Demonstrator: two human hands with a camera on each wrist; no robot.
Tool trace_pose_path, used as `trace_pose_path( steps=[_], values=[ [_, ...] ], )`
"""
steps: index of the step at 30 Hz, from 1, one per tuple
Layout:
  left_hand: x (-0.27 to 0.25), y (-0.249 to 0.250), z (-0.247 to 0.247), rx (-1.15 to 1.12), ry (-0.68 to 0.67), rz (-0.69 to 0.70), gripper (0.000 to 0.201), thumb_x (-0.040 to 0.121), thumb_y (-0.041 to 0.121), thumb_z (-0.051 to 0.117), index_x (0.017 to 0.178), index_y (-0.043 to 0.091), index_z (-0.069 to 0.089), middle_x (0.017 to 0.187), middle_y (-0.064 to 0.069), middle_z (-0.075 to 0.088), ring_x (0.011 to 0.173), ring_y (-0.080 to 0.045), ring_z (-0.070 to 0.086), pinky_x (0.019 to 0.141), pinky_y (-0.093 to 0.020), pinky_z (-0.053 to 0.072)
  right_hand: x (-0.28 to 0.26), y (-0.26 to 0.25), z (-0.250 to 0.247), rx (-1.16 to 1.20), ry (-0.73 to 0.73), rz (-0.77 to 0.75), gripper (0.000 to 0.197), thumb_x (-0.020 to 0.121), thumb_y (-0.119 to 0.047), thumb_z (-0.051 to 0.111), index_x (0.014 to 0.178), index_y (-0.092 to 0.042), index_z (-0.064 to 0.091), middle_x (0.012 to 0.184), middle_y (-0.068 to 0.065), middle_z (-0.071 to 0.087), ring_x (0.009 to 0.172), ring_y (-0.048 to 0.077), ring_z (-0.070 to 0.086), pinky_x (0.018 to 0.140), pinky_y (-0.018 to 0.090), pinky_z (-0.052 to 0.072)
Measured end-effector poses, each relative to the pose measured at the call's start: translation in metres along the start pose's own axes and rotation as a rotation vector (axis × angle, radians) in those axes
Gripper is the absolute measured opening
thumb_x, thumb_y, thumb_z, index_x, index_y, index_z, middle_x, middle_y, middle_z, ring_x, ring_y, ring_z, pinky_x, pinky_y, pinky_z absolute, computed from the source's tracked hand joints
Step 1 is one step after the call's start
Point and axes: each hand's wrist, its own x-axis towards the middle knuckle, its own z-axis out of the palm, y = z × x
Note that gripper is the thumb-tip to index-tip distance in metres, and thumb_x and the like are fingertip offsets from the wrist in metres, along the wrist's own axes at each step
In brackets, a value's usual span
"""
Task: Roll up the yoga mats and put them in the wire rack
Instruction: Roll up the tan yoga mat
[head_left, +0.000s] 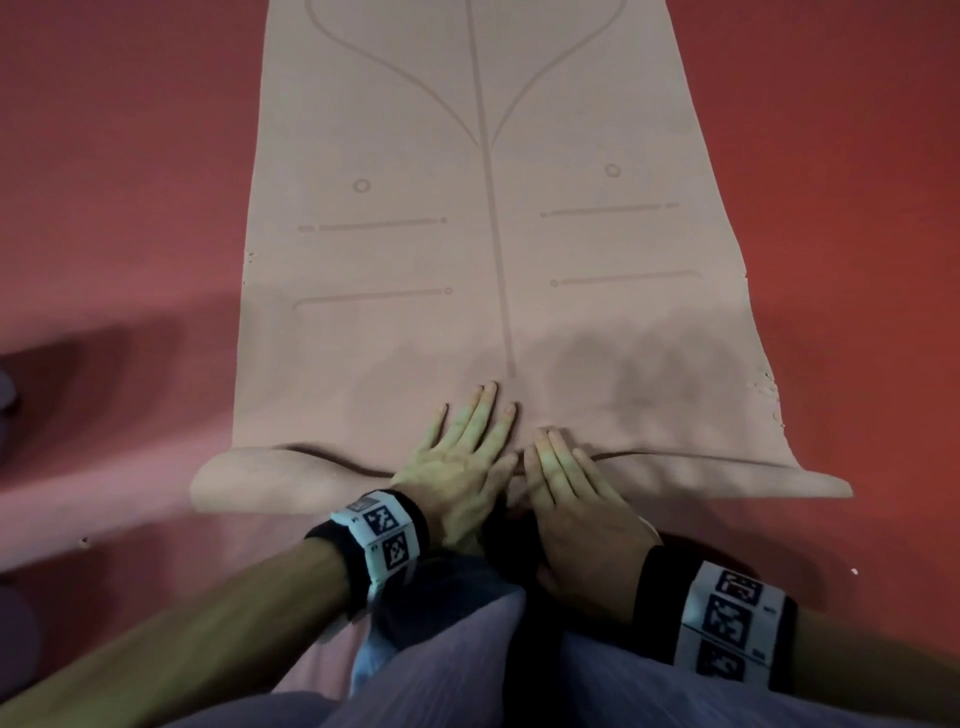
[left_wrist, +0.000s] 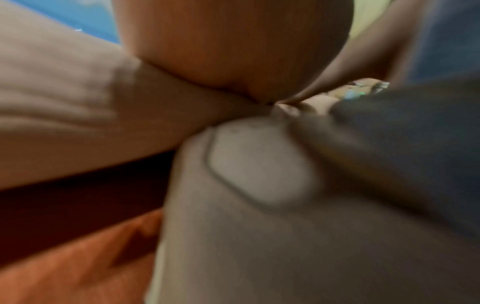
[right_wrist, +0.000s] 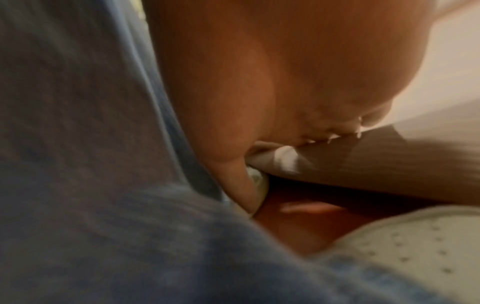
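A pale pink yoga mat (head_left: 467, 249) with printed alignment lines lies flat on the red floor, stretching away from me. Its near end is folded over into a low roll (head_left: 270, 478) across the mat's width. My left hand (head_left: 467, 441) lies flat on the roll's middle, fingers straight and reaching onto the flat mat. Beside it my right hand (head_left: 566, 467) presses the roll with straight fingers. In the blurred left wrist view my palm (left_wrist: 233, 45) sits on the mat fold (left_wrist: 78, 113). In the right wrist view my palm (right_wrist: 285, 72) rests on the mat (right_wrist: 389, 164). No wire rack is in view.
Red floor (head_left: 119, 156) surrounds the mat on both sides. My knees in light purple trousers (head_left: 467, 675) are close behind the roll. A dark shape (head_left: 8, 395) shows at the far left edge.
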Motion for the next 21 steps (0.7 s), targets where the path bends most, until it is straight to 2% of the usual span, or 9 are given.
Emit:
trace_pose_path(
  steps=[4, 6, 7, 9, 10, 12, 17, 20, 21],
  values=[
    [0.02, -0.012, 0.001, -0.093, 0.008, -0.128, 0.076, 0.086, 0.053, -0.017, 0.157, 0.027, -0.019, 0.161, -0.006, -0.033, 0.147, -0.019, -0.033, 0.123, -0.046, -0.009, 0.024, 0.008, -0.002, -0.026, -0.062, -0.031, 0.088, 0.062, -0.042, 0.041, 0.129, 0.013, 0.056, 0.134, 0.034, 0.053, 0.13, 0.043, 0.05, 0.105, 0.053, 0.043],
    [0.027, -0.018, 0.003, -0.098, 0.058, -0.192, 0.072, 0.089, 0.054, -0.014, 0.158, 0.03, -0.015, 0.161, -0.006, -0.032, 0.148, -0.018, -0.031, 0.123, -0.047, -0.01, 0.038, 0.011, -0.007, -0.031, -0.046, -0.03, 0.091, 0.059, -0.045, 0.062, 0.13, 0.011, 0.055, 0.137, 0.032, 0.052, 0.131, 0.04, 0.05, 0.105, 0.05, 0.042],
    [0.031, -0.021, 0.004, -0.066, 0.08, -0.204, 0.07, 0.092, 0.053, -0.012, 0.158, 0.031, -0.014, 0.162, -0.006, -0.031, 0.149, -0.018, -0.029, 0.123, -0.048, -0.009, 0.045, 0.012, -0.011, -0.038, -0.018, -0.019, 0.099, 0.056, -0.045, 0.071, 0.135, 0.011, 0.049, 0.143, 0.031, 0.046, 0.136, 0.04, 0.044, 0.109, 0.049, 0.038],
    [0.038, -0.027, 0.004, -0.016, 0.125, -0.203, 0.066, 0.096, 0.05, -0.007, 0.159, 0.031, -0.012, 0.163, -0.007, -0.029, 0.15, -0.019, -0.026, 0.123, -0.049, -0.009, 0.056, 0.016, -0.014, -0.102, 0.005, -0.028, 0.109, 0.07, -0.041, 0.07, 0.151, 0.009, 0.017, 0.159, 0.029, 0.012, 0.15, 0.038, 0.011, 0.121, 0.046, 0.011],
    [0.04, -0.03, 0.004, -0.002, 0.15, -0.198, 0.065, 0.097, 0.049, -0.005, 0.159, 0.03, -0.01, 0.163, -0.008, -0.027, 0.151, -0.02, -0.025, 0.123, -0.049, -0.008, 0.059, 0.017, -0.015, -0.118, -0.017, -0.037, 0.108, 0.078, -0.039, 0.065, 0.153, 0.006, 0.001, 0.161, 0.026, -0.005, 0.151, 0.035, -0.006, 0.122, 0.044, -0.002],
    [0.043, -0.032, 0.004, 0.021, 0.198, -0.179, 0.064, 0.1, 0.047, -0.001, 0.16, 0.026, -0.005, 0.165, -0.01, -0.021, 0.152, -0.022, -0.02, 0.124, -0.05, -0.004, 0.066, 0.02, -0.015, -0.164, -0.058, -0.028, 0.109, 0.084, -0.042, 0.061, 0.152, 0.003, -0.011, 0.161, 0.023, -0.018, 0.149, 0.033, -0.018, 0.12, 0.043, -0.012],
    [0.04, -0.029, 0.001, 0.052, 0.333, -0.092, 0.06, 0.105, 0.039, 0.02, 0.16, 0.014, 0.018, 0.168, -0.011, 0.005, 0.155, -0.022, 0.0, 0.124, -0.051, 0.009, 0.073, 0.023, -0.008, -0.16, -0.008, -0.028, 0.099, 0.088, -0.041, 0.053, 0.153, 0.003, -0.007, 0.16, 0.024, -0.018, 0.149, 0.034, -0.018, 0.12, 0.043, -0.012],
    [0.029, -0.017, -0.005, 0.059, 0.37, -0.084, 0.063, 0.104, 0.037, 0.023, 0.157, 0.004, 0.021, 0.167, -0.014, 0.009, 0.155, -0.026, 0.003, 0.124, -0.051, 0.009, 0.077, 0.026, -0.009, -0.149, -0.017, -0.046, 0.098, 0.092, -0.049, 0.047, 0.152, 0.005, -0.01, 0.159, 0.023, -0.02, 0.149, 0.033, -0.018, 0.122, 0.043, -0.011],
    [0.022, -0.01, -0.004, 0.062, 0.37, -0.097, 0.065, 0.103, 0.038, 0.024, 0.156, 0.0, 0.023, 0.166, -0.018, 0.011, 0.154, -0.029, 0.006, 0.124, -0.053, 0.012, 0.08, 0.027, -0.009, -0.131, -0.014, -0.049, 0.099, 0.09, -0.049, 0.05, 0.152, 0.006, -0.004, 0.16, 0.023, -0.015, 0.151, 0.033, -0.012, 0.123, 0.044, -0.006]
  ],
)
